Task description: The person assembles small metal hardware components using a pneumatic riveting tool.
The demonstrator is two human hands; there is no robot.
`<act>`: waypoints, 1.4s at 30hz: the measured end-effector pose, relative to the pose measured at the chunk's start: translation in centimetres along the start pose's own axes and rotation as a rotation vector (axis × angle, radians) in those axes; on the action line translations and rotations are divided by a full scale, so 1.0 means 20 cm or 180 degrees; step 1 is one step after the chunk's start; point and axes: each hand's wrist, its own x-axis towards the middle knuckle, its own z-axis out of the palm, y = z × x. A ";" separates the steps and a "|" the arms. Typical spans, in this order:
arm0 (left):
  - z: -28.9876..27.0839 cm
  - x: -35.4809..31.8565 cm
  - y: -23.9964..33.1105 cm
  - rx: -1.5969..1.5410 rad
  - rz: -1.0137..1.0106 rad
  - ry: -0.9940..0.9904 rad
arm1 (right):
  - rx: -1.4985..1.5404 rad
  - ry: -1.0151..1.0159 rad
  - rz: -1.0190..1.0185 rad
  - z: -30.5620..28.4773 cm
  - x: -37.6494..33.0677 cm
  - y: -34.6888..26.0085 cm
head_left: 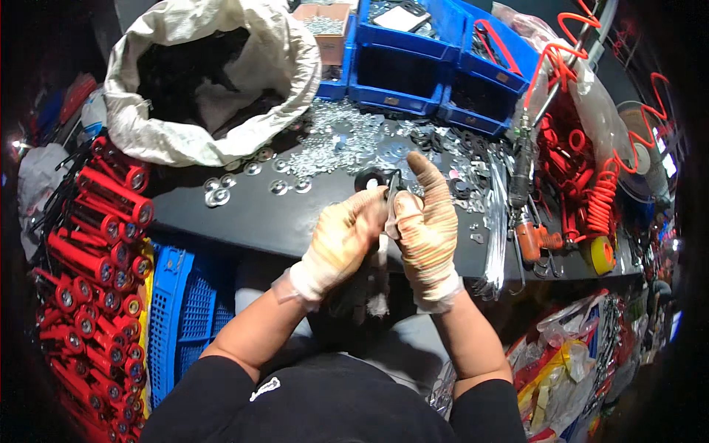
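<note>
Both hands wear pale gloves and meet over the near edge of the dark workbench (251,221). My right hand (430,235) pinches a small dark-and-metal part (394,210) between thumb and fingers, with the index finger raised. My left hand (341,235) is closed, its fingertips pressed against the left side of that part; what lies inside them is hidden. Just beyond the left fingertips shows a black round piece (363,179) with a pale centre. Loose small metal hardware (325,140) is heaped on the bench past the hands.
A white woven sack (214,151) and blue bins (399,101) stand at the back. Red cylinders (92,258) are stacked at left beside a blue crate (168,317). On the right hang a power driver (523,170) and a coiled red hose (602,199), near metal strips (496,221).
</note>
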 end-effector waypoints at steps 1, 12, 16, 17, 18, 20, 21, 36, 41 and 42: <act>0.01 0.00 0.06 0.0407 0.0149 -0.0153 | 0.0052 0.0080 0.0099 -0.02 0.02 0.02; -0.01 0.01 0.16 0.1042 -0.0094 -0.0865 | -0.4439 0.1368 0.0357 -1.33 -0.60 -0.13; -0.05 0.03 0.18 0.0331 -0.0266 -0.0802 | 0.0899 -0.0048 0.1441 -0.82 -0.89 -0.21; -0.01 0.05 0.17 0.0206 -0.0511 -0.0863 | 0.0856 0.0555 0.1361 -0.77 -0.87 -0.23; 0.04 0.04 0.18 0.0112 -0.0784 -0.0839 | 0.0846 0.1099 0.1337 -0.73 -0.82 -0.24; 0.06 0.02 0.18 -0.0145 -0.0723 -0.0848 | 0.0873 0.1807 0.1112 -0.75 -0.76 -0.19; 0.06 0.03 0.18 -0.0134 -0.0708 -0.0771 | 0.0034 0.1701 0.1138 -0.62 -0.74 -0.25; -0.14 -0.03 0.26 0.2887 0.1528 0.0113 | -0.1599 -0.0055 0.2214 -0.49 -0.57 -0.46; -0.16 -0.07 0.30 0.3019 0.1485 0.0143 | -0.3123 -0.0099 0.0096 -0.52 -0.61 -0.23; -0.16 -0.07 0.30 0.2403 0.1961 0.0415 | -0.2528 0.0006 0.0370 -0.51 -0.59 -0.21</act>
